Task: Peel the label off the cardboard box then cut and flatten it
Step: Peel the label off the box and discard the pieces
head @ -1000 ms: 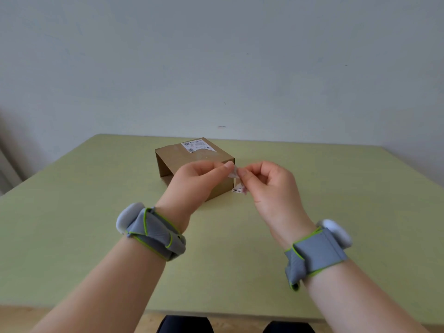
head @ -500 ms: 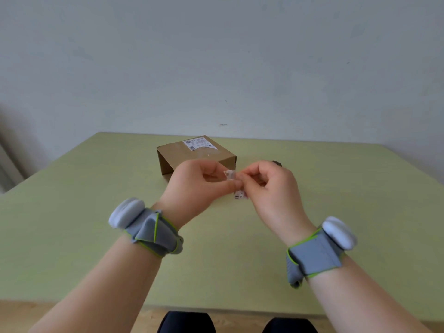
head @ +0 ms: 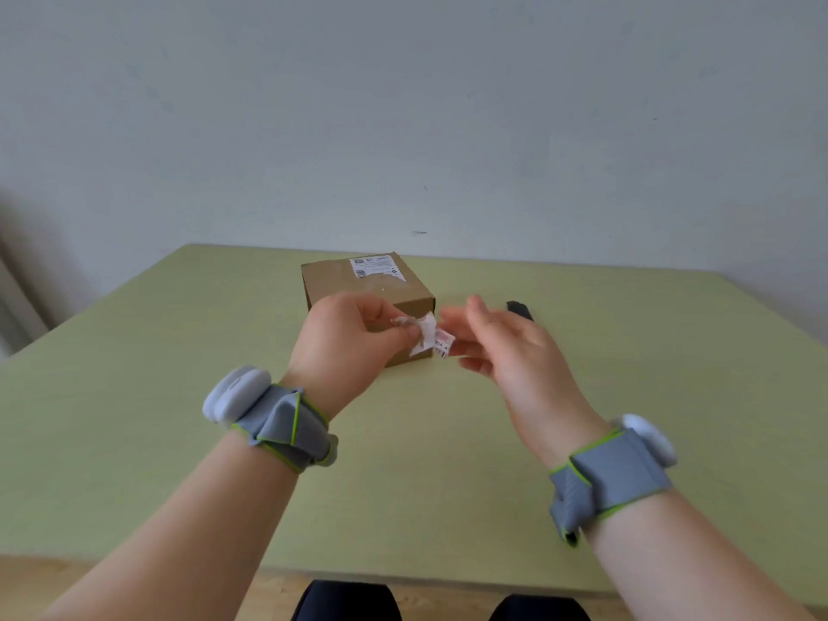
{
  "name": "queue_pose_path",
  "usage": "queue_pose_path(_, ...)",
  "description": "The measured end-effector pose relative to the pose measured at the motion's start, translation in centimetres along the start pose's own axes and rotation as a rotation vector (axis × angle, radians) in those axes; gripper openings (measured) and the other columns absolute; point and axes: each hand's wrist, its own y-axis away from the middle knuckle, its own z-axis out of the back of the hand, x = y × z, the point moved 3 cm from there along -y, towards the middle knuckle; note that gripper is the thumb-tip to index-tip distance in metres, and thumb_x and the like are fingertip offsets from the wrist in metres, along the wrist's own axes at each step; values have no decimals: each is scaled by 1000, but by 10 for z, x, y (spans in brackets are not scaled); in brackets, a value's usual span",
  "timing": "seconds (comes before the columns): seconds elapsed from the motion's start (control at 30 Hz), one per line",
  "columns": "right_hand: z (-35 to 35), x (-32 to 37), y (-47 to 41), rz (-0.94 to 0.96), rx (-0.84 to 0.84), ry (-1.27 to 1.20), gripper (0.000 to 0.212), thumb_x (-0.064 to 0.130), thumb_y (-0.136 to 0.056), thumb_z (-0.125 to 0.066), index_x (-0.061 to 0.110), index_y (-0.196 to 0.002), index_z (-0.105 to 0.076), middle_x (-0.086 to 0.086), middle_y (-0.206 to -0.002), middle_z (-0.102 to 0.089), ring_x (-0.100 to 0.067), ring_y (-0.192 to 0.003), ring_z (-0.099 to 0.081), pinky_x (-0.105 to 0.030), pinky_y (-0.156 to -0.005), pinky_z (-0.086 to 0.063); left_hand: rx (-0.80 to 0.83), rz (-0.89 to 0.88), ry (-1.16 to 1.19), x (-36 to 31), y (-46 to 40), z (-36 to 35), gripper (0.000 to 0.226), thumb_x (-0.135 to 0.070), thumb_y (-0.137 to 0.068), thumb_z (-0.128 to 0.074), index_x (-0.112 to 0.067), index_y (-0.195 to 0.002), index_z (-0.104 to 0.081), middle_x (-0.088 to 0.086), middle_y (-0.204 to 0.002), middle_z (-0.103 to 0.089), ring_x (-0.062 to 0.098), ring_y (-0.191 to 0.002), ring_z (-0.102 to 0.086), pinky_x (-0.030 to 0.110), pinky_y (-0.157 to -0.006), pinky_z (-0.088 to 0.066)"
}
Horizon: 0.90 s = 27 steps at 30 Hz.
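Note:
A brown cardboard box [head: 358, 286] stands on the green table [head: 134, 374], with part of a white label [head: 374, 265] left on its top. In front of the box, my left hand [head: 349, 338] pinches a crumpled torn piece of label [head: 428, 338]. My right hand [head: 502, 342] is just to the right of that piece, fingers spread and loose; its fingertips are blurred and seem to touch the paper's right end. A dark cutter [head: 519, 309] lies on the table behind my right hand, partly hidden by it.
A pale wall rises right behind the table's far edge. The table's near edge runs along the bottom of the view, with my dark trouser legs [head: 349, 602] below it. Both wrists wear grey bands with white pods.
My right hand has let go of the label piece and spread its fingers, moving slightly right. The piece stays pinched in my left hand. The cutter now shows behind my right hand.

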Motion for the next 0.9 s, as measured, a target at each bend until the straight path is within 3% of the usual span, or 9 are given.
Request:
queue_pose_path(0.1, -2, 6, -2, 141, -75, 206, 1, 19, -83, -66, 20, -82, -66, 7, -70, -66, 6, -57, -56, -11, -60, -44, 5, -66, -71, -3, 3, -2, 11, -30, -75, -73, -23, -66, -71, -15, -61, -61, -5, -56, -50, 12, -50, -33)
queue_pose_path(0.17, -3, 4, -4, 173, -115, 281, 13, 13, -80, -68, 22, -71, -64, 7, -61, -62, 4, -48, -52, -11, -53, -42, 5, -110, -108, -7, 5, -3, 8, -33, -74, -74, -27, -69, -71, -14, -75, -62, -3, -71, -52, 12, -61, -35)
queue_pose_path(0.27, 1, 3, -6, 205, -166, 342, 21, 12, -79, -68, 26, -66, -61, 8, -61, -62, -1, -51, -54, -12, -54, -43, 53, -145, -131, -11, 7, -3, 13, -40, -70, -77, -28, -72, -73, -16, -73, -58, -12, -66, -49, 8, -56, -30)
queue_pose_path(0.37, 3, 2, -6, 251, -207, 424, 23, 12, -79, -69, 28, -65, -59, 12, -62, -62, -4, -56, -56, -16, -59, -46, 174, -92, -55, -15, 10, -3, 27, -54, -62, -75, -32, -77, -74, -17, -82, -68, -10, -77, -58, 7, -65, -39)
queue_pose_path(0.5, 1, 8, -1, 334, -176, 460, 11, 9, -78, -69, 18, -72, -65, 7, -63, -66, -7, -60, -61, -15, -62, -47, 77, -105, -168, -18, 10, -2, 18, -46, -76, -69, -30, -71, -72, -14, -68, -63, -10, -50, -49, 10, -47, -33)
queue_pose_path(0.6, 0, 12, 2, 361, -166, 457, 17, 5, -76, -70, 21, -71, -64, 14, -62, -63, -1, -58, -59, -8, -59, -44, 43, -147, -271, -20, 9, 0, 13, -38, -77, -70, -35, -65, -64, -15, -69, -53, -5, -51, -44, 11, -48, -25)
queue_pose_path(0.77, 5, 5, -5, 145, -203, 204, 24, -2, -74, -66, 20, -69, -63, 5, -56, -62, -5, -46, -54, -18, -53, -46, -44, -444, -305, -26, 14, -5, 11, -32, -78, -67, -29, -67, -65, -11, -82, -62, 12, -82, -55, 29, -75, -44)
queue_pose_path(0.9, 18, -11, -12, -39, -339, 59, 26, -6, -76, -58, 18, -67, -64, -2, -57, -59, -6, -43, -47, -19, -48, -38, -174, -560, -118, -39, 24, -5, 9, -31, -76, -68, -25, -70, -69, -16, -80, -58, 8, -86, -52, 19, -80, -38)
